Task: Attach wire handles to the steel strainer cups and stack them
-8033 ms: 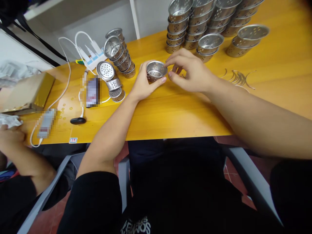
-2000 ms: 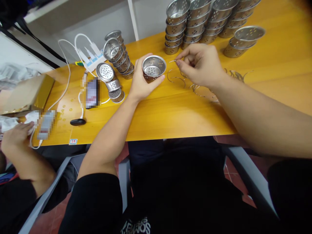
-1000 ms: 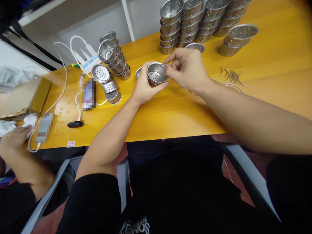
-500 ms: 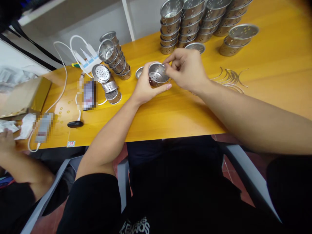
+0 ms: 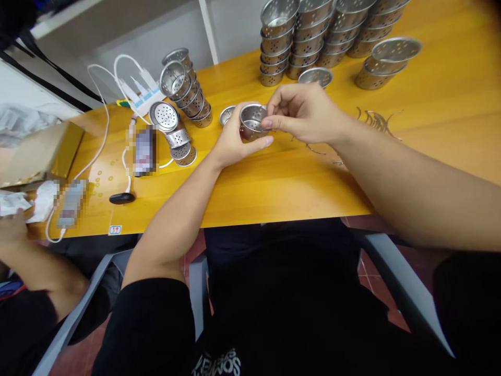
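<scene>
A perforated metal cup (image 5: pixel 252 121) is held in my left hand (image 5: pixel 231 140), its open top tilted toward me. The thumb lies along the near side and the fingers go round the far left side. My right hand (image 5: pixel 301 114) is closed in a pinch at the cup's right rim; what is between the fingertips is too small to make out. Another small metal cup (image 5: pixel 226 116) shows partly behind my left hand. Several thin curved wires (image 5: pixel 378 123) lie beyond my right forearm, and a few more pieces (image 5: pixel 315 150) lie below that hand.
Stacks of perforated cups (image 5: pixel 274 52) stand at the back, with nested cups (image 5: pixel 378 68) at right and leaning stacks (image 5: pixel 190 99) at left. A power strip (image 5: pixel 146 99), cables, a phone (image 5: pixel 144 151) and a cardboard box (image 5: pixel 43 154) are further left. Another person's arm (image 5: pixel 43 261) is at lower left.
My right thumb and fingers have shifted slightly at the cup's rim, and the wrist has turned a little. The cup stays in my left hand. The whole view has shifted slightly.
</scene>
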`<move>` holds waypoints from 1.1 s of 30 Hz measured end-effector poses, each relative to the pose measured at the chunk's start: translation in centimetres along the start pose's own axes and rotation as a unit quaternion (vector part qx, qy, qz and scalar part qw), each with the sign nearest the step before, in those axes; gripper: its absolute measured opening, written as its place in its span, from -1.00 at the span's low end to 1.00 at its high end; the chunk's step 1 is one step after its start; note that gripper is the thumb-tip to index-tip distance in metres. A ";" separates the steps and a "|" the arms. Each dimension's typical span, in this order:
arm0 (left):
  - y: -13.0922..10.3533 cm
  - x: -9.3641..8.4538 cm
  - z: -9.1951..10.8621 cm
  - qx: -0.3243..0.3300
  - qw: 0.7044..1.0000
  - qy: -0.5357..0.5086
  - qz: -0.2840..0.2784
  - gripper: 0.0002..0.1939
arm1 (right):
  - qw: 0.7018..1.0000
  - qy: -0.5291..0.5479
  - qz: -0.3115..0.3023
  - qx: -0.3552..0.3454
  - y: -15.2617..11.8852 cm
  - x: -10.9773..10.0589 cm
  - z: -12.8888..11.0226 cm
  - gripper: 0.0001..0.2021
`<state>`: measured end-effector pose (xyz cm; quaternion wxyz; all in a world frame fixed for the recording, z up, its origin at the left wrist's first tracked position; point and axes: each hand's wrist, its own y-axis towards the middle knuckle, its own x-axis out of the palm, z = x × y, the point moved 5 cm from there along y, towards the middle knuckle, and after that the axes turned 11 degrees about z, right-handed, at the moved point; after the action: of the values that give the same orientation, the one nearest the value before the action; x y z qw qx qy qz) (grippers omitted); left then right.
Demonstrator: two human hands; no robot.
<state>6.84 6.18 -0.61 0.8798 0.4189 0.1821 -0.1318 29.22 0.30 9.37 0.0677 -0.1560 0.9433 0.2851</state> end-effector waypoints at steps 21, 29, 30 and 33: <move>-0.1 0.0 -1.1 0.009 0.999 0.047 -0.020 -0.05 | 0.995 0.031 0.043 0.090 -0.4 0.5 0.6 -0.25; -0.2 0.2 -1.7 -0.012 0.998 0.060 -0.027 -0.07 | 0.998 0.018 0.036 0.042 0.0 0.6 1.0 -0.18; -0.2 0.1 -1.7 -0.016 0.998 0.059 -0.024 -0.07 | 0.998 0.017 0.035 0.039 0.1 0.7 1.1 -0.17; 0.0 0.2 -1.1 -0.024 0.998 0.049 -0.020 -0.04 | 0.999 0.011 0.028 0.041 0.1 0.8 1.2 -0.14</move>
<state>6.78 7.03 -1.34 0.8770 0.3997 0.2359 -0.1241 28.50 0.84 8.23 0.0558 -0.1294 0.9590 0.2460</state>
